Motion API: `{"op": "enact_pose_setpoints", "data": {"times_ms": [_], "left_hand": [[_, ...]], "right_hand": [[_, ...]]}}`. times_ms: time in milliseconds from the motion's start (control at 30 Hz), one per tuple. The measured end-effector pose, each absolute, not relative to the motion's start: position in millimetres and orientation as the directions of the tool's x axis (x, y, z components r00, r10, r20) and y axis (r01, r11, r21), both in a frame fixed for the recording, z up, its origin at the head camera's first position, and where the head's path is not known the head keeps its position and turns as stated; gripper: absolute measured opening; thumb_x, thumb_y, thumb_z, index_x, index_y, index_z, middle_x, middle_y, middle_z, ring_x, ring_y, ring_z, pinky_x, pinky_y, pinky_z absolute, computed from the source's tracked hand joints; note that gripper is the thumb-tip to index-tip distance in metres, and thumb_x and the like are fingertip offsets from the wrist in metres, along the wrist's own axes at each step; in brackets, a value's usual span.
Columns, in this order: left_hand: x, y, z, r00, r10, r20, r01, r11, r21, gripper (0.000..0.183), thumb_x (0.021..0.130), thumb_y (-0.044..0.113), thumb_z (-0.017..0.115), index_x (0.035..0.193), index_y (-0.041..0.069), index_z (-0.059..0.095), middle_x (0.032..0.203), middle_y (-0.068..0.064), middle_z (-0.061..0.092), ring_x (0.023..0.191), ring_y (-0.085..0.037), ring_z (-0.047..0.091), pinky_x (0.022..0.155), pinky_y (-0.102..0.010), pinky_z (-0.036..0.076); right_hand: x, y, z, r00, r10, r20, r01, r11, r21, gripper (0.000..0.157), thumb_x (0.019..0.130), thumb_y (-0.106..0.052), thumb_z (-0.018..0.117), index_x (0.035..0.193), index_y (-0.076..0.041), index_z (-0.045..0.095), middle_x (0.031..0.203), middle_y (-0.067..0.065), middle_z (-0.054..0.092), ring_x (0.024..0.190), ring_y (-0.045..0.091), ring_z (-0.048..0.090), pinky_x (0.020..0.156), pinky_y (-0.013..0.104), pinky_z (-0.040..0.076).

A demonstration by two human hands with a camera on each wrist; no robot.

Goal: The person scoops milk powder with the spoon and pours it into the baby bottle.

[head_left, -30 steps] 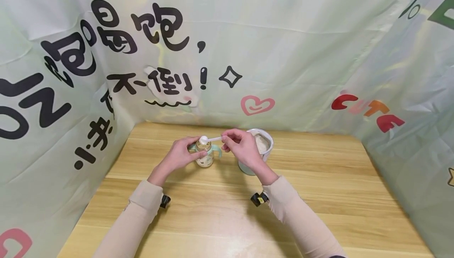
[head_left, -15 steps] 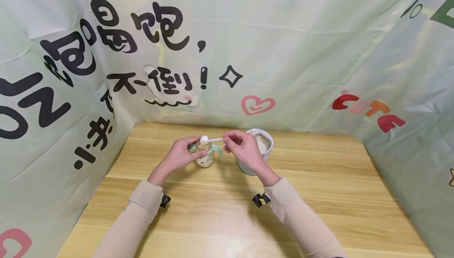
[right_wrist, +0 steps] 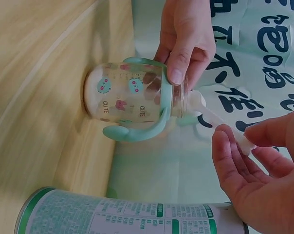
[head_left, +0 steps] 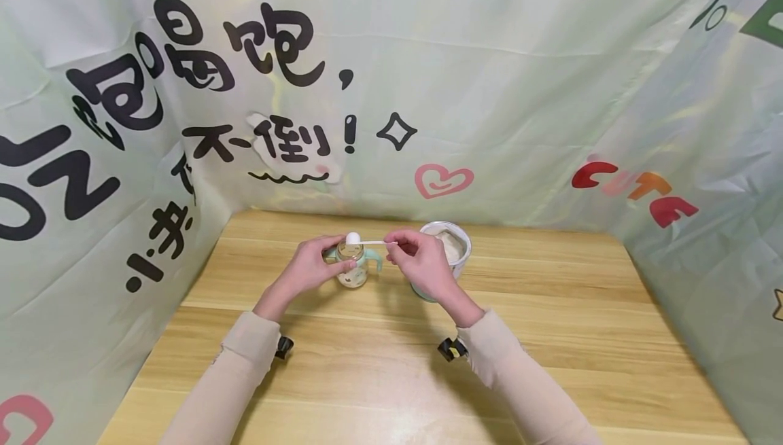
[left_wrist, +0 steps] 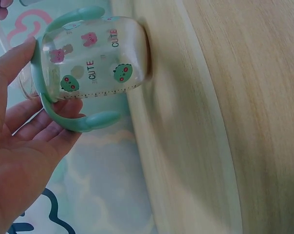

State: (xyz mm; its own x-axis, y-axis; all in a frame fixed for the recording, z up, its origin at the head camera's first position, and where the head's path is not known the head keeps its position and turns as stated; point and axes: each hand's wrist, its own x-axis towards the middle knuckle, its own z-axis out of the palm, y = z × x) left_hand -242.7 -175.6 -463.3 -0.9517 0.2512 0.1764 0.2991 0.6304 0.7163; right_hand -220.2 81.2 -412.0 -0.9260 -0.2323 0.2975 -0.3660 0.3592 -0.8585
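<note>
Gripping the clear baby bottle (right_wrist: 121,92) just below its open mouth with the left hand (head_left: 309,266), laying the thumb across the near side and curling the fingers round the far side. Holding the bottle upright on the wooden table (head_left: 355,350), letting its mint-green handles (right_wrist: 143,134) jut out at either side. Pinching the handle end of a white measuring scoop (head_left: 353,238) between thumb and fingertips of the right hand (head_left: 419,256). Tipping the scoop's bowl directly over the bottle's mouth, without showing clearly whether touching the rim. Working just left of an open milk-powder tin (right_wrist: 132,217), standing near the right hand and containing pale powder (head_left: 452,248). Wearing beige sleeves (head_left: 226,377) and facing a pale green fabric backdrop (head_left: 514,92) printed with a pink heart (head_left: 444,182).
</note>
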Motion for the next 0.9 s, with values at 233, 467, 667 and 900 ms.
{"op": "enact_pose_setpoints", "data": {"times_ms": [233, 467, 667, 900], "left_hand": [[-242.7, -175.6, -463.3, -0.955, 0.245, 0.165, 0.287, 0.628, 0.724, 0.071, 0.09, 0.036, 0.086, 0.146, 0.0, 0.06, 0.145, -0.023, 0.064, 0.132, -0.039, 0.063, 0.112, -0.053, 0.052], [-242.7, -175.7, -463.8, -0.953, 0.246, 0.179, 0.296, 0.623, 0.724, 0.07, 0.09, 0.035, 0.086, 0.144, -0.001, 0.062, 0.143, -0.023, 0.065, 0.13, -0.039, 0.064, 0.11, -0.053, 0.053], [-242.0, -175.3, -462.8, -0.952, 0.249, 0.178, 0.298, 0.622, 0.724, 0.069, 0.09, 0.034, 0.086, 0.144, -0.002, 0.062, 0.143, -0.023, 0.065, 0.13, -0.039, 0.064, 0.11, -0.053, 0.053], [-241.8, -175.1, -461.5, -0.955, 0.249, 0.163, 0.287, 0.625, 0.726, 0.07, 0.09, 0.035, 0.085, 0.145, -0.001, 0.061, 0.143, -0.024, 0.065, 0.13, -0.039, 0.064, 0.11, -0.053, 0.053]], "right_hand": [[-218.5, 82.7, -412.9, -0.908, -0.25, 0.336, -0.413, 0.401, -0.818, 0.015, 0.099, -0.007, 0.068, 0.109, -0.003, 0.079, 0.089, 0.011, 0.08, 0.078, 0.015, 0.076, 0.066, 0.021, 0.058], [-218.0, 83.6, -413.0, -0.902, -0.251, 0.353, -0.431, 0.45, -0.782, 0.013, 0.096, -0.007, 0.07, 0.105, -0.009, 0.08, 0.085, 0.004, 0.079, 0.073, 0.01, 0.068, 0.066, 0.021, 0.054], [-217.0, 83.9, -411.0, -0.899, -0.26, 0.354, -0.437, 0.463, -0.771, 0.012, 0.096, -0.009, 0.072, 0.104, -0.011, 0.081, 0.084, 0.002, 0.079, 0.071, 0.01, 0.065, 0.066, 0.023, 0.053], [-217.1, 84.1, -411.4, -0.901, -0.257, 0.35, -0.433, 0.46, -0.775, 0.015, 0.096, -0.009, 0.071, 0.107, -0.006, 0.08, 0.085, 0.003, 0.079, 0.072, 0.011, 0.067, 0.067, 0.024, 0.054]]}}
